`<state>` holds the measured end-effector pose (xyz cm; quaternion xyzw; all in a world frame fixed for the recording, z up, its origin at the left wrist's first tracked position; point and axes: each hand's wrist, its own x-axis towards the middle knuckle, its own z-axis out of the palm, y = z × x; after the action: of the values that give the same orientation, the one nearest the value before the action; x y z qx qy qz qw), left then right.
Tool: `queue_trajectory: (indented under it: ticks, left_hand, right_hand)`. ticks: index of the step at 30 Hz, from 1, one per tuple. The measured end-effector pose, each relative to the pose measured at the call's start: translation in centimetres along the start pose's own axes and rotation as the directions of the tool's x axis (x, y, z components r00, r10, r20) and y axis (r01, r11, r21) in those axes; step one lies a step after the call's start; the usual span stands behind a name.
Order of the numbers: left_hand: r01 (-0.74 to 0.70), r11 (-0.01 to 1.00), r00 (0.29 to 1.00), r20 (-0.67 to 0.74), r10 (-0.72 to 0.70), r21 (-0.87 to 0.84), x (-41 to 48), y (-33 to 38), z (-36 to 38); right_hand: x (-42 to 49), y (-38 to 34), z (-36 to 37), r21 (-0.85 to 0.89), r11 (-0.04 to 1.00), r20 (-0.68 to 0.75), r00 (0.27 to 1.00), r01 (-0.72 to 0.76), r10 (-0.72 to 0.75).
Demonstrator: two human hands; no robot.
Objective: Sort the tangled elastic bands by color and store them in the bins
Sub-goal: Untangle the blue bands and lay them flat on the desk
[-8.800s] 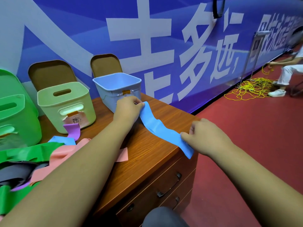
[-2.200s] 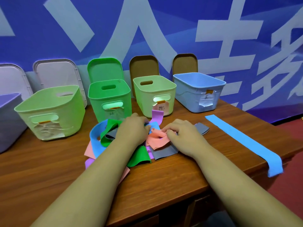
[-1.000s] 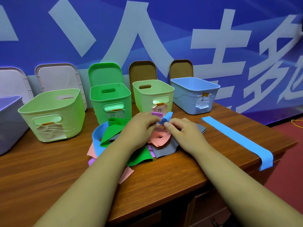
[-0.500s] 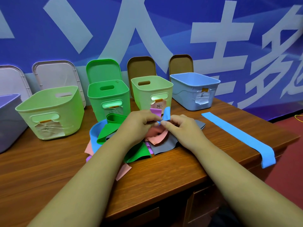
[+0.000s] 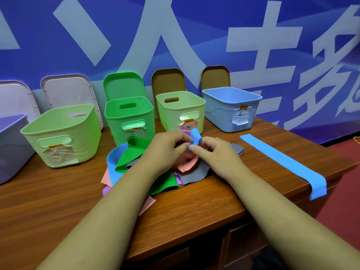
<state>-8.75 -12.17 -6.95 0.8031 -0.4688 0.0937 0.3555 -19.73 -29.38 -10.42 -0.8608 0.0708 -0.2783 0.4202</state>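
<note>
Head view looks down on a table (image 5: 194,209) where a pile (image 5: 165,185) of bands lies before a row of open bins (image 5: 181,109). Both hands meet over the pile's far side. The left hand (image 5: 167,145) and right hand (image 5: 216,152) have their fingers curled in, with thumb and forefinger tips closed narrowly on a blue end (image 5: 195,135). That end stands up curled between them, just above a pink band (image 5: 187,166). How firmly each pinch bites cannot be told.

A blue loop (image 5: 112,166) shows at the pile's left edge, beside a green band (image 5: 128,158). It is likely the same band, running beneath the left wrist. A grey band (image 5: 194,175) lies under the right hand. A flat band (image 5: 282,162), also blue, lies apart on the right with one end hanging over the table edge. The blue bin (image 5: 231,112) stands behind it, and no band shows in the part of its inside that is visible.

The step in hand looks like freeing the pinched band from the tangle. To do it well, one hand should keep the blue end while the other pins down the pink and green bands. The band can then be drawn out slowly along its own run, feeding slack from the loop, not pulled straight up. These bands probably stretch, so a hard tug would tighten any crossing and drag the whole pile. Once loose, it belongs with the flat band in the blue bin.
</note>
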Motion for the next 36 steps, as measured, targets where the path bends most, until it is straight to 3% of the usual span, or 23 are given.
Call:
queue_trajectory:
  ticks: [6, 12, 16, 19, 22, 25, 27, 29, 31, 33, 36]
  left_hand:
    - [-0.053, 0.998, 0.989, -0.135, 0.055, 0.017, 0.3, 1.0, -0.2]
    - [-0.077, 0.98, 0.918, -0.371, 0.142, 0.185, 1.8, 1.8, -1.7]
    - [-0.101, 0.991, 0.93, -0.344, 0.126, 0.089, 3.3, 3.1, -4.1]
    - [-0.094, 0.935, 0.927, -0.313, 0.208, 0.342, 4.5, 3.8, -6.3]
    - [-0.12, 0.817, 0.892, -0.3, 0.338, 0.564, 5.8, 5.0, -8.9]
    - [-0.098, 0.757, 0.832, -0.364, 0.419, 0.646, 6.5, 6.4, -10.7]
    - [-0.088, 0.76, 0.799, -0.411, 0.44, 0.644, 6.7, 7.0, -10.7]
    - [-0.096, 0.822, 0.824, -0.418, 0.381, 0.561, 6.4, 7.2, -10.0]
    - [-0.069, 0.899, 0.902, -0.358, 0.242, 0.432, 5.8, 6.9, -8.8]
    - [-0.044, 0.915, 0.963, -0.227, 0.146, 0.4, 5.1, 6.1, -7.7]
    - [-0.014, 0.929, 0.998, -0.048, 0.035, 0.371, 4.7, 4.7, -6.8]
  right_hand:
    - [0.0, 0.4, -0.2, -0.049, 0.999, 0.004, 1.0, -0.019, 0.019]
    - [-0.1, -1.1, -0.4, -0.083, 0.995, -0.148, 0.988, -0.054, 0.042]
    - [0.9, -2.8, -1.4, -0.116, 0.983, -0.258, 0.96, -0.145, 0.111]
    - [2.6, -4.4, -2.9, -0.065, 0.981, -0.332, 0.931, -0.181, 0.15]
    - [4.8, -6.4, -5.1, -0.027, 0.982, -0.426, 0.891, -0.188, 0.159]
    - [6.4, -8.8, -6.8, 0.062, 0.984, -0.45, 0.875, -0.168, 0.178]
    - [7.0, -10.5, -7.4, 0.276, 0.951, -0.384, 0.892, -0.136, 0.239]
    - [7.1, -12.2, -7.9, 0.532, 0.839, -0.27, 0.916, -0.115, 0.296]
    - [7.3, -12.9, -8.2, 0.657, 0.746, -0.213, 0.922, -0.111, 0.325]
    - [7.6, -12.4, -8.3, 0.663, 0.741, -0.227, 0.912, -0.112, 0.341]
    - [7.7, -11.3, -8.1, 0.554, 0.82, -0.269, 0.901, -0.144, 0.341]
